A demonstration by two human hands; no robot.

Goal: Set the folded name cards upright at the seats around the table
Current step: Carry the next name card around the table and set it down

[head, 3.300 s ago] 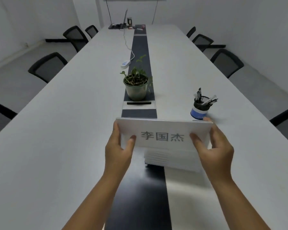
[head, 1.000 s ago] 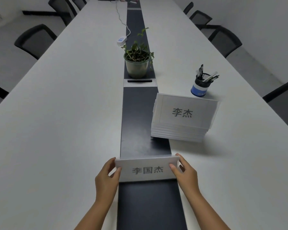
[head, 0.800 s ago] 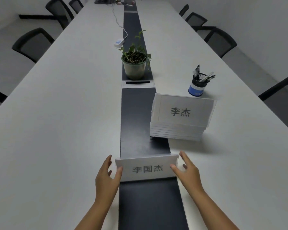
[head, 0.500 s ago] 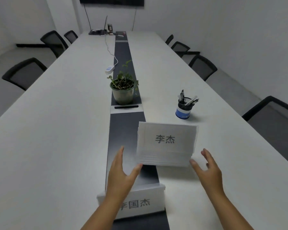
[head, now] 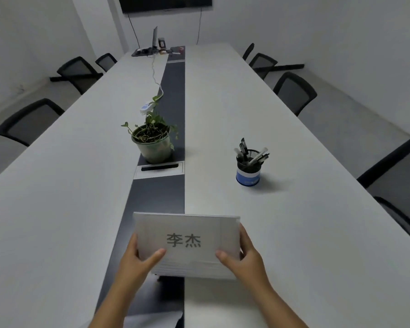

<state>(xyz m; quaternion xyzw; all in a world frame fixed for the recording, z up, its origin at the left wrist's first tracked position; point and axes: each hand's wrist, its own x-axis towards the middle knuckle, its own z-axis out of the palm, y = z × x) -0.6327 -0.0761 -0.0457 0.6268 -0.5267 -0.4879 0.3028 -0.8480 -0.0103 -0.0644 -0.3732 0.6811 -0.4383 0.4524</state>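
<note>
A stack of white name cards sits near me on the long white table, straddling its dark centre strip. The top card bears grey printed characters. My left hand grips the stack's left edge with the thumb on top. My right hand grips the right edge the same way. A placed white name card shows only as a white sliver at the bottom edge, between my forearms.
A potted plant stands on the centre strip beyond a cable hatch. A pen cup stands to the right. Black chairs line both sides, e.g. the nearest right chair. A cable and devices lie at the far end.
Both hands let go of the first card, left standing at the near edge, reached forward open and closed on the stack of cards. The view tilted up.
</note>
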